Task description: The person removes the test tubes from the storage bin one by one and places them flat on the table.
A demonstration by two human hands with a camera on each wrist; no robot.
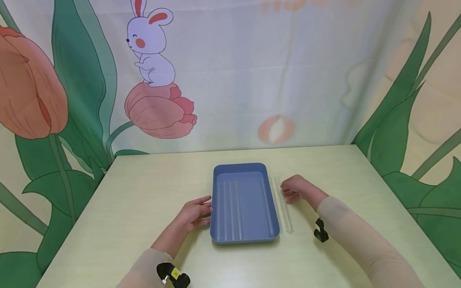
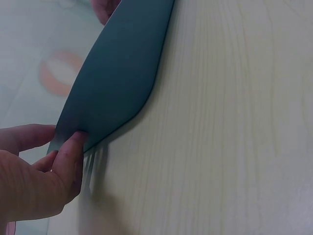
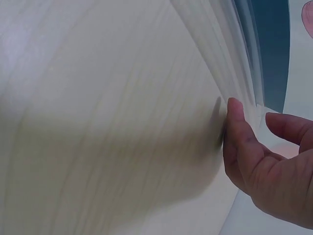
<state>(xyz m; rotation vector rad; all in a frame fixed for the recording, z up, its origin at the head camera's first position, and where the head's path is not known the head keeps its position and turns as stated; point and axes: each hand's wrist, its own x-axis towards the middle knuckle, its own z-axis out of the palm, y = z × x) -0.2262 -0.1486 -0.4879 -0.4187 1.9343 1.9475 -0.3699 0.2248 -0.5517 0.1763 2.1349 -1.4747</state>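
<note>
A blue rectangular tray (image 1: 252,208) lies on the table, with several clear tubes (image 1: 230,208) lengthwise in its left half. My left hand (image 1: 194,214) is at the tray's left side; in the left wrist view its fingertips (image 2: 78,134) touch the outer wall. Right of the tray, clear tubes (image 1: 285,210) lie side by side on the table. My right hand (image 1: 297,188) is beside their far part. In the right wrist view its thumb and forefinger stand apart, a fingertip (image 3: 235,105) against or very near the outer tube (image 3: 195,32); contact is hard to tell.
The pale wood-grain table (image 1: 151,192) runs back to a printed curtain (image 1: 230,80) with a rabbit and tulips. Black wrist-camera mounts sit on the left sleeve (image 1: 142,270) and the right sleeve (image 1: 360,244).
</note>
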